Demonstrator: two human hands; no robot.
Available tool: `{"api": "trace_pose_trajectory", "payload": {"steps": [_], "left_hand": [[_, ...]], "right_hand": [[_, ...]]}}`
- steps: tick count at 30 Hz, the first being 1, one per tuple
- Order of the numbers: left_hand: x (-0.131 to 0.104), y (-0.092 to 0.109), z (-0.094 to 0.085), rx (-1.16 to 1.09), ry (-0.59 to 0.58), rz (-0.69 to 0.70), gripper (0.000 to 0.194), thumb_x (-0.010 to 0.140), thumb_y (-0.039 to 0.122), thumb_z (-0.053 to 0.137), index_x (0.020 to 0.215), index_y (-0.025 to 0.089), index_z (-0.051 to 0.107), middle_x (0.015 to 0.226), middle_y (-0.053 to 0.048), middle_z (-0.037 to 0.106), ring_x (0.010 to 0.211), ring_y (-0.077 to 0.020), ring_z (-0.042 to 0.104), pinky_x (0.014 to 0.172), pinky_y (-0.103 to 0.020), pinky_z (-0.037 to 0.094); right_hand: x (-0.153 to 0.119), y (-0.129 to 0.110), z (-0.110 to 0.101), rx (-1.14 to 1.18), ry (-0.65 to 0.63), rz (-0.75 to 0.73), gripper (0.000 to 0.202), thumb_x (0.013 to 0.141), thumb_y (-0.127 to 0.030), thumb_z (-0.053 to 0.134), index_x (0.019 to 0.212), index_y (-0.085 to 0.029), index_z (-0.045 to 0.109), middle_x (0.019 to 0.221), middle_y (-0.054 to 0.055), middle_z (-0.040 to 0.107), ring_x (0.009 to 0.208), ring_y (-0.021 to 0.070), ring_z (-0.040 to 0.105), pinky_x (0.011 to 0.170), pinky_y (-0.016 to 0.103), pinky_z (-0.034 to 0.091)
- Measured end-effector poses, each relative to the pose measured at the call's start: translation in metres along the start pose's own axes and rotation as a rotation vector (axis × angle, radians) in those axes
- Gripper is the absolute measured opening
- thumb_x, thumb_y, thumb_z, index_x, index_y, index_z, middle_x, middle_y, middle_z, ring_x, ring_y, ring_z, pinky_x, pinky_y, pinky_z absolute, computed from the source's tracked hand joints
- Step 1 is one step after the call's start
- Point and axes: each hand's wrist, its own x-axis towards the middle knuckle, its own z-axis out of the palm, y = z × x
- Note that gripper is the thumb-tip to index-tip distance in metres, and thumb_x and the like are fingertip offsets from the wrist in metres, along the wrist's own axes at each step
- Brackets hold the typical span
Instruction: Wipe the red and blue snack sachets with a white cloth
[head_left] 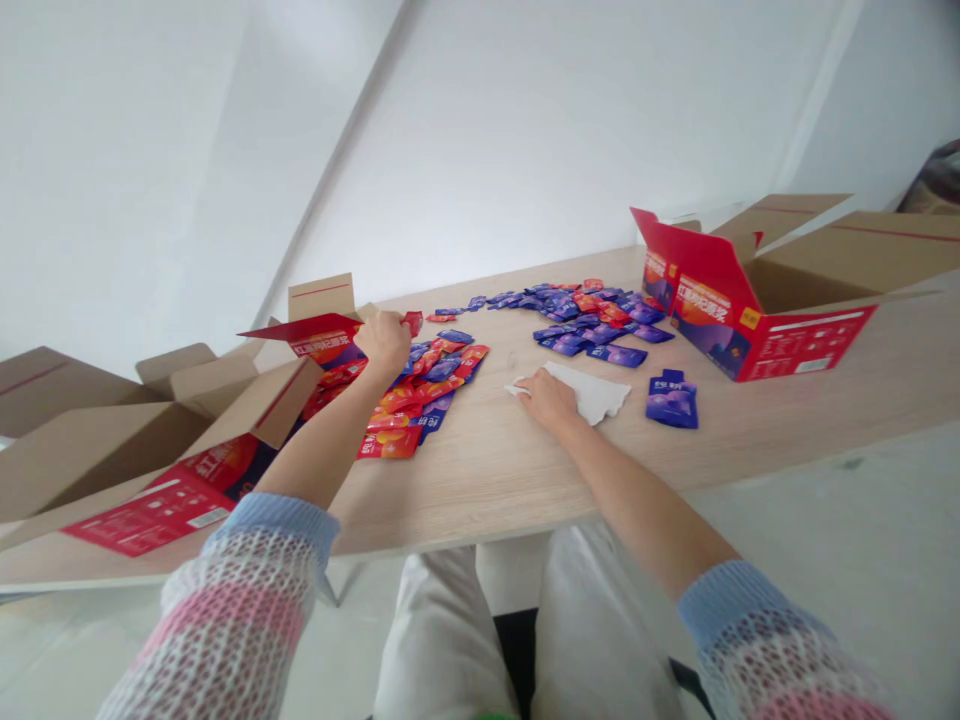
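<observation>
My left hand (384,342) is closed on a small red pouch (412,322), raised over the left pile. Beneath it lies that pile of red and purple pouches (420,390), partly hidden by my forearm. My right hand (550,400) rests on the table with its fingers closed on a white cloth or paper wipe (596,392), which spreads out to the right of the hand. To the right of the wipe, a single purple pouch (672,399) with a narrow neck lies flat.
Farther back is a second pile of mostly purple pouches (592,322). An open red carton (720,310) stands at the right, flaps spread. More open cartons (187,490) stand at the left, beside my forearm. The wooden table (487,480) meets a white wall behind.
</observation>
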Motion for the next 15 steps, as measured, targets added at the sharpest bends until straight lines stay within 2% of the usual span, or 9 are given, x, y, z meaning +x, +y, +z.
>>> {"api": "trace_pose_trajectory", "payload": {"steps": [1,3,6,8,11,13,15], "left_hand": [[0.005,-0.002,0.004,0.057,0.036,0.029,0.032,0.088,0.035,0.047,0.104,0.017,0.068,0.101,-0.018,0.066,0.102,-0.034,0.059,0.078,-0.04,0.043],[0.011,-0.009,0.017,0.13,0.017,0.124,0.034,0.091,0.028,0.039,0.105,0.014,0.067,0.102,-0.02,0.066,0.105,-0.0322,0.057,0.083,-0.04,0.04],[0.014,-0.024,0.044,0.172,-0.102,0.351,0.032,0.088,0.017,0.039,0.101,0.013,0.068,0.104,-0.023,0.065,0.111,-0.0325,0.054,0.09,-0.042,0.037],[0.015,-0.031,0.062,0.199,-0.216,0.437,0.028,0.084,0.017,0.045,0.094,0.012,0.07,0.102,-0.025,0.064,0.11,-0.0362,0.055,0.089,-0.043,0.037],[0.025,-0.034,0.075,0.25,-0.313,0.41,0.029,0.08,0.031,0.052,0.087,0.011,0.071,0.101,-0.026,0.065,0.104,-0.0399,0.058,0.084,-0.044,0.04],[0.036,-0.031,0.074,0.279,-0.358,0.371,0.036,0.078,0.043,0.054,0.085,0.012,0.071,0.102,-0.024,0.066,0.101,-0.0381,0.059,0.082,-0.04,0.042],[0.049,-0.026,0.068,0.294,-0.412,0.338,0.038,0.074,0.048,0.057,0.083,0.014,0.071,0.098,-0.019,0.068,0.099,-0.0347,0.06,0.081,-0.036,0.044]], "right_hand": [[-0.001,-0.001,0.001,-0.005,0.001,-0.002,0.029,0.089,-0.035,0.054,0.116,-0.036,0.065,0.11,0.008,0.059,0.096,0.023,0.061,0.076,0.03,0.045],[-0.002,-0.003,0.002,-0.016,0.002,-0.003,0.03,0.089,-0.034,0.053,0.116,-0.035,0.065,0.11,0.009,0.058,0.096,0.0242,0.06,0.076,0.031,0.045],[-0.002,-0.004,0.002,-0.025,0.005,-0.01,0.029,0.09,-0.033,0.052,0.116,-0.034,0.065,0.11,0.01,0.057,0.095,0.0248,0.06,0.074,0.032,0.045],[-0.002,-0.005,0.002,-0.033,0.01,-0.013,0.028,0.09,-0.034,0.052,0.114,-0.034,0.066,0.109,0.01,0.056,0.094,0.0245,0.06,0.072,0.032,0.045],[-0.003,-0.011,0.003,-0.048,0.003,-0.017,0.027,0.09,-0.034,0.05,0.112,-0.033,0.066,0.108,0.009,0.056,0.092,0.0234,0.061,0.069,0.03,0.045],[-0.003,-0.018,0.006,-0.059,-0.011,0.0,0.027,0.092,-0.031,0.046,0.113,-0.03,0.064,0.109,0.01,0.056,0.089,0.023,0.062,0.067,0.03,0.046],[-0.003,-0.026,0.009,-0.066,-0.025,0.029,0.03,0.093,-0.027,0.041,0.117,-0.027,0.06,0.112,0.012,0.056,0.086,0.0231,0.063,0.066,0.032,0.047]]}}
